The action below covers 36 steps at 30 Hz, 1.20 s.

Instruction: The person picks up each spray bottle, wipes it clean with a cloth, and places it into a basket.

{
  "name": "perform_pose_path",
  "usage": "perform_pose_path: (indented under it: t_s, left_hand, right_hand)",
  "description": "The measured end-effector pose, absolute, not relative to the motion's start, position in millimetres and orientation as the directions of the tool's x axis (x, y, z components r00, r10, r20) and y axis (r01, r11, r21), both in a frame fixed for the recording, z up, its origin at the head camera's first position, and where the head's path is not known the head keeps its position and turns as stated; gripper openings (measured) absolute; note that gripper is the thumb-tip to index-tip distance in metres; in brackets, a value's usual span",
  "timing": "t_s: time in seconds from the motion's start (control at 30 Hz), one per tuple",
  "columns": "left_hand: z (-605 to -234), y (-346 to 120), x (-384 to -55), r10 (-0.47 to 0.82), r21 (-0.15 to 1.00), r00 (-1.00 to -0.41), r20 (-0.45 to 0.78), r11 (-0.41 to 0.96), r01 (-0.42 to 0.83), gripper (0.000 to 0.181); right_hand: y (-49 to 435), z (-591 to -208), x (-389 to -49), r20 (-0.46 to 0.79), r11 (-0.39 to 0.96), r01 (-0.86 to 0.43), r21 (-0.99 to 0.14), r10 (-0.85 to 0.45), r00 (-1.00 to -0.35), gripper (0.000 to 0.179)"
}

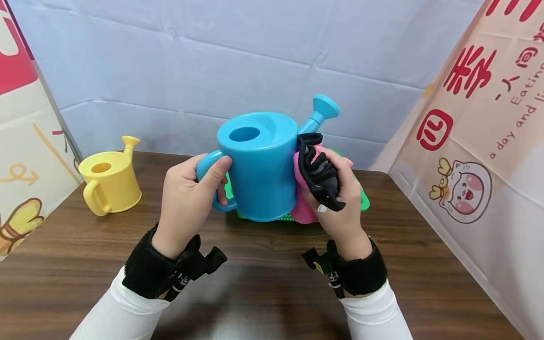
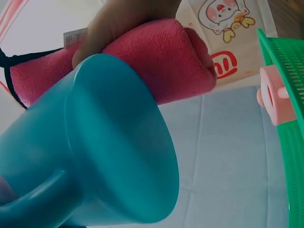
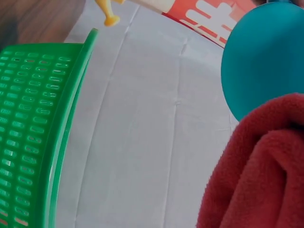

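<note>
My left hand (image 1: 184,200) grips the handle of a blue watering can (image 1: 265,174), thumb on top. The can is held up in front of the green basket, its spout pointing to the back right. On the can's right side, my right hand (image 1: 346,215) holds a bunched pink towel (image 1: 303,208) with black edging against the wall, just below the spout. The left wrist view shows the towel (image 2: 156,61) at the can's side and the can's base (image 2: 128,156). In the right wrist view the towel (image 3: 261,175) overlaps the can (image 3: 266,57).
A green perforated basket (image 3: 57,118) sits behind the can, mostly hidden in the head view; a pink object (image 2: 273,97) shows at it. A small yellow watering can (image 1: 112,182) stands at the left on the brown wooden table (image 1: 263,283). Cloth screens (image 1: 204,56) surround the table.
</note>
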<state>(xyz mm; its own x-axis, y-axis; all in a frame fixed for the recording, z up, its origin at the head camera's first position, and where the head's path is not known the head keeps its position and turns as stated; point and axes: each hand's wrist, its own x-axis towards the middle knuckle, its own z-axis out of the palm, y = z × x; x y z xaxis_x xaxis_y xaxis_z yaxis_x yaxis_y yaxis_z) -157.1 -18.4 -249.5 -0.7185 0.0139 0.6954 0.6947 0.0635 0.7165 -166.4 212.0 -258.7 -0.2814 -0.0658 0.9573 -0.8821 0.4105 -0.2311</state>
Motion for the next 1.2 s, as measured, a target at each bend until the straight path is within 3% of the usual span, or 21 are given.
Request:
perform_pose_path:
  t_s: [0.3, 0.6, 0.8, 0.93, 1.07, 1.2]
  left_hand:
    - [-248, -20, -150, 0.134, 0.739, -0.749, 0.649, 0.125, 0.663, 0.028]
    - [-250, -15, -153, 0.085, 0.721, -0.726, 0.682, 0.09, 0.687, 0.03]
    - [-249, -20, -158, 0.017, 0.733, -0.735, 0.678, -0.086, 0.675, 0.035]
    - [-247, -24, -159, 0.066, 0.788, -0.787, 0.614, -0.113, 0.605, 0.041]
    - [-249, -26, -166, 0.222, 0.88, -0.852, 0.474, -0.154, 0.449, 0.047]
    - [-253, -24, -177, 0.408, 0.938, -0.855, 0.319, -0.265, 0.224, 0.05]
  right_hand:
    - [210, -251, -174, 0.989, 0.491, -0.86, -0.141, 0.027, -0.146, 0.049]
    - [208, -255, -172, 0.98, 0.483, -0.856, -0.184, 0.027, -0.196, 0.049]
    - [205, -254, -168, 0.984, 0.315, -0.938, -0.145, -0.057, -0.171, 0.051]
    - [204, -250, -167, 0.994, 0.251, -0.963, -0.097, -0.022, -0.106, 0.045]
    - [203, -247, -167, 0.989, 0.348, -0.934, -0.079, 0.144, -0.03, 0.045]
    - [205, -244, -161, 0.958, 0.394, -0.905, -0.162, 0.281, -0.049, 0.047]
